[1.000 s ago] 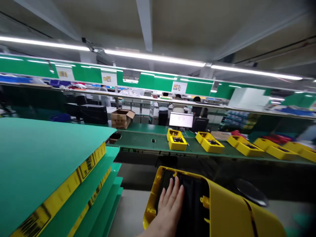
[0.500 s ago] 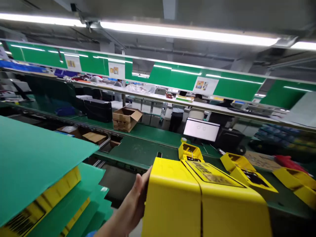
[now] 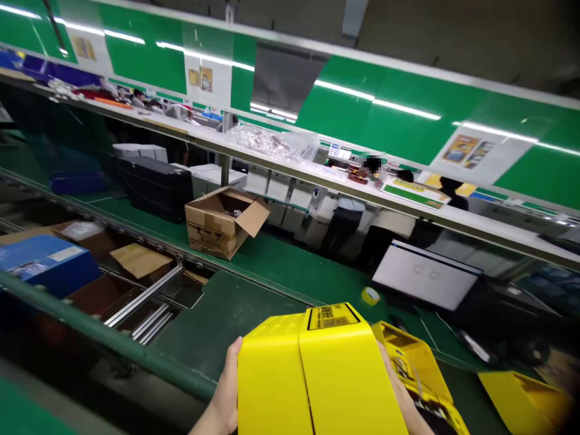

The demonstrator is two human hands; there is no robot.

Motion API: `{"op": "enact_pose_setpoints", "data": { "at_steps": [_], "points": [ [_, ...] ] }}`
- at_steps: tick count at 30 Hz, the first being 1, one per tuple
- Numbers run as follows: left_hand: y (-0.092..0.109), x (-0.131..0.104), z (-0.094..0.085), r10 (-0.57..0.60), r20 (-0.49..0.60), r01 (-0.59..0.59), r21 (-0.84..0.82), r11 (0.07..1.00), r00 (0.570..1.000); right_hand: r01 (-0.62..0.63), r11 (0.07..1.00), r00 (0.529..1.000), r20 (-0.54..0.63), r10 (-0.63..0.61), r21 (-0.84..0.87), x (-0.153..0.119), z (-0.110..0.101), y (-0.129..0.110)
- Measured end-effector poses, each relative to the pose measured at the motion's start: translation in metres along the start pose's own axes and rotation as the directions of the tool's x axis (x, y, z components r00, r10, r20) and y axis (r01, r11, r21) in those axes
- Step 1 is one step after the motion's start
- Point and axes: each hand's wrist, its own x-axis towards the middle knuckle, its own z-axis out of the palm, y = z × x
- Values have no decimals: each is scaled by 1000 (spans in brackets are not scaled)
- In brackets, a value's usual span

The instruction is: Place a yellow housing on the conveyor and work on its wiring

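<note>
I hold a closed yellow plastic case [image 3: 317, 374] in front of me, low in the view, with a black-and-yellow label on its top end. My left hand [image 3: 225, 396] grips its left side, thumb up along the edge. My right hand [image 3: 399, 389] shows only as a strip of skin along the case's right side. The case hangs over the near edge of the green conveyor belt [image 3: 235, 314]. Right behind it on the belt lies an open yellow case [image 3: 419, 362].
Another yellow case [image 3: 521, 393] lies further right. On the belt are an open cardboard box [image 3: 222, 220], a yellow tape roll [image 3: 370, 295], a monitor [image 3: 426, 275] and a black box [image 3: 154, 187]. A blue box [image 3: 45, 260] sits at left. People work behind the shelf.
The view has moved forward and tilted down over the conveyor. The stack of green sheets at left has gone out of view. The yellow case stays in both hands, now nearer the belt.
</note>
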Motion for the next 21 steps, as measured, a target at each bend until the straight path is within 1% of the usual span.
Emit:
{"op": "enact_pose_setpoints", "data": {
  "at_steps": [2,4,7,10,12,15,18,21],
  "points": [
    [20,37,-10,9,-59,-13,-55,998,998,-75,997,996,54,74,20,53,7,7],
    [35,72,-25,28,-116,-37,-83,996,993,-103,995,985,139,100,17,102,19,13],
    [51,120,-54,95,-198,-111,-74,991,976,-54,998,969,241,59,-27,165,39,21],
    [61,159,-81,158,-275,-179,-55,982,948,-12,997,952,304,36,-78,214,60,30],
    [66,177,-95,174,-311,-200,-51,978,934,-4,995,940,339,39,-105,237,73,38],
    [69,193,-111,172,-353,-209,-68,976,920,3,992,922,386,46,-126,259,88,50],
    [67,197,-124,171,-398,-222,-84,971,901,16,990,904,424,45,-139,268,99,56],
    [63,193,-136,211,-434,-256,-48,966,876,67,982,886,463,24,-179,270,111,50]
  ]
}}
